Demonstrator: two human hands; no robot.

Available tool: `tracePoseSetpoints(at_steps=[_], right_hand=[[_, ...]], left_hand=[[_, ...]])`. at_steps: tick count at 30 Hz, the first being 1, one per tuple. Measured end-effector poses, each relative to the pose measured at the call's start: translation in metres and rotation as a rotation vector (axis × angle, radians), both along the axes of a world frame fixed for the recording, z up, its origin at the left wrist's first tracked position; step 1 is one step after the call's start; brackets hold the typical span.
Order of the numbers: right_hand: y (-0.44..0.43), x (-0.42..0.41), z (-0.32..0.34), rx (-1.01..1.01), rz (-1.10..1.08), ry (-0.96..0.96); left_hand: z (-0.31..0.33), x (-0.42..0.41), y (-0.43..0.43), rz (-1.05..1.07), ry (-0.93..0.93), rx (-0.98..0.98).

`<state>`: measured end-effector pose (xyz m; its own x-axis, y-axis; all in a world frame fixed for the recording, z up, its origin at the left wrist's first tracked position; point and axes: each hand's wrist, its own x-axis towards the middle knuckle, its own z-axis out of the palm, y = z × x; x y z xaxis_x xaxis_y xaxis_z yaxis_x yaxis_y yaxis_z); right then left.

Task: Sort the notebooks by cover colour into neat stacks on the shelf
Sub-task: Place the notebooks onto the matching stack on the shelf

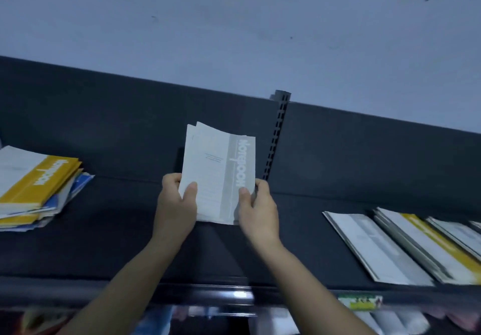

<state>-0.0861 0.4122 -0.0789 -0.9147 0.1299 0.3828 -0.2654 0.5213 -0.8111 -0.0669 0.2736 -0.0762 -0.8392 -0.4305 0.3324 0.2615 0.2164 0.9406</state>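
You are holding a small bundle of grey-banded notebooks point(216, 170) just left of the slotted upright point(277, 136) at the back of the shelf point(130, 230). Your left hand point(177, 204) is gripping the bundle's left edge and your right hand point(257, 204) its right edge. Both thumbs are pressing on the top cover with fingers curled behind, probably to square the edges before stacking. Well left of the upright, a mixed yellow-and-blue pile point(39, 188) is lying askew, seemingly awaiting sorting. Right of the upright, grey and yellow notebooks point(390, 246) are overlapping in a row.
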Motion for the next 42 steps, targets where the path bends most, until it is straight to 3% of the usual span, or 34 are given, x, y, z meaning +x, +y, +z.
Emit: tracePoseSetpoints(at_steps=[5,20,31,37,42], right_hand=[[0.082,0.008,0.001,0.044,-0.093,0.008],[0.245,0.019,-0.020,0.240,-0.470,-0.190],[0.343,0.008,-0.035,0.542,-0.384,-0.338],[0.362,-0.003,-0.033,0.793,-0.248,-0.542],[0.359,-0.008,-0.031,1.049,-0.197,-0.553]], left_hand=[[-0.012,-0.005,0.081,-0.109,-0.036,0.001],[-0.039,-0.032,0.235,-0.472,-0.199,-0.474],[-0.059,-0.044,0.328,-0.468,-0.418,-0.820],[-0.060,-0.039,0.347,-0.386,-0.478,-1.073],[-0.054,-0.033,0.348,-0.319,-0.530,-1.202]])
